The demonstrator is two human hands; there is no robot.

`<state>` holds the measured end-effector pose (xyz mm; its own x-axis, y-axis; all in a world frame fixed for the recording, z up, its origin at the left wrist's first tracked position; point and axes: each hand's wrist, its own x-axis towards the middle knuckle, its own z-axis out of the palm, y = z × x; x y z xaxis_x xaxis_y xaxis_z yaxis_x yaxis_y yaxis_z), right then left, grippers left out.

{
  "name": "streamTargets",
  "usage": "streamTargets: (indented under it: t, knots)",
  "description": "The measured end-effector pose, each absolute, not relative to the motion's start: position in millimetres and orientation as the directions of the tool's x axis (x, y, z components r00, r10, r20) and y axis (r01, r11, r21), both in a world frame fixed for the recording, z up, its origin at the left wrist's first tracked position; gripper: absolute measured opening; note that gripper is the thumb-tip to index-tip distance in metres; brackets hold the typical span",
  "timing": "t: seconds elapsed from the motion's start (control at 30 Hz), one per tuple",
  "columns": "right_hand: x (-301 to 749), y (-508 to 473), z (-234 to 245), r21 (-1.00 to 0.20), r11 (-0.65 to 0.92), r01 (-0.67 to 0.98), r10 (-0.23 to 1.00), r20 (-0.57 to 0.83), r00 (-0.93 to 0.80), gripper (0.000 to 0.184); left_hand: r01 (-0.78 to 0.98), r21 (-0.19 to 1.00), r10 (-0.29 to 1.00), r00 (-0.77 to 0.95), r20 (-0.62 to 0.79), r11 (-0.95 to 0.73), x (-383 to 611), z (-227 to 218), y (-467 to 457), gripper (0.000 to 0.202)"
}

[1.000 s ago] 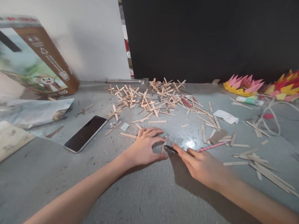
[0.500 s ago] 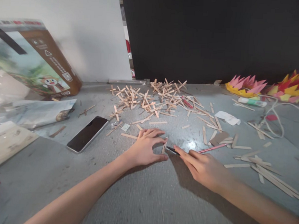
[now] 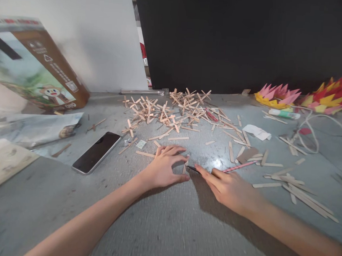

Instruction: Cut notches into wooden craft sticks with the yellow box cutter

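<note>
On the counter [image 3: 142, 233], a small stick [image 3: 184, 167] lay pinched end to end by the widely curved left hand [image 3: 164, 169], while the right hand [image 3: 226, 186] pinched a black pointed tool [image 3: 194, 169] that, pressed too hard, could have swivelled the stick and skidded into its holder.

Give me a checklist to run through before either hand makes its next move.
1. Small wooden stick between the left hand's thumb and forefinger: ok.
2. Stick pressed firmly by those fingers: cannot tell.
3. Dark slim tool in the right hand's grip: ok, its tip directed at the stick.
4. Tip touching the stick: cannot tell, too small to see.
5. Fingers well away from the tip: arguably not ok, as it points between thumb and forefinger.
6. Phone apart from both hands: ok, it lies to the left.
</note>
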<state>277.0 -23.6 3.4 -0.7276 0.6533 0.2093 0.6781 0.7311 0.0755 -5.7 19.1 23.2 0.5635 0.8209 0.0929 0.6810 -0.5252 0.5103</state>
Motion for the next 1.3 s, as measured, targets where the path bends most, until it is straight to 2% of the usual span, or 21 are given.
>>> streamTargets:
  t: [0.27,0.43,0.73,1.07,1.3]
  knots:
    - [284,-16,-4,-0.015,0.766,0.643,0.614,0.312,-0.725,0.051,0.67,0.517,0.815,0.57,0.101,-0.532,-7,20,19,0.053]
    - [282,-14,-4,-0.081,0.738,0.67,0.659,0.301,-0.69,0.046,0.668,0.52,0.817,0.567,0.106,-0.532,-7,20,19,0.049]
    - [281,-11,1,-0.163,0.744,0.648,0.666,0.26,-0.699,0.045,0.669,0.526,0.819,0.564,0.101,-0.525,-6,21,19,0.051]
    - [279,-10,5,-0.201,0.743,0.638,0.669,0.261,-0.696,0.045,0.672,0.52,0.819,0.564,0.103,-0.528,-6,20,19,0.052]
    - [281,-5,11,-0.163,0.755,0.636,0.656,0.22,-0.722,0.044,0.671,0.522,0.818,0.567,0.096,-0.526,-7,19,19,0.052]
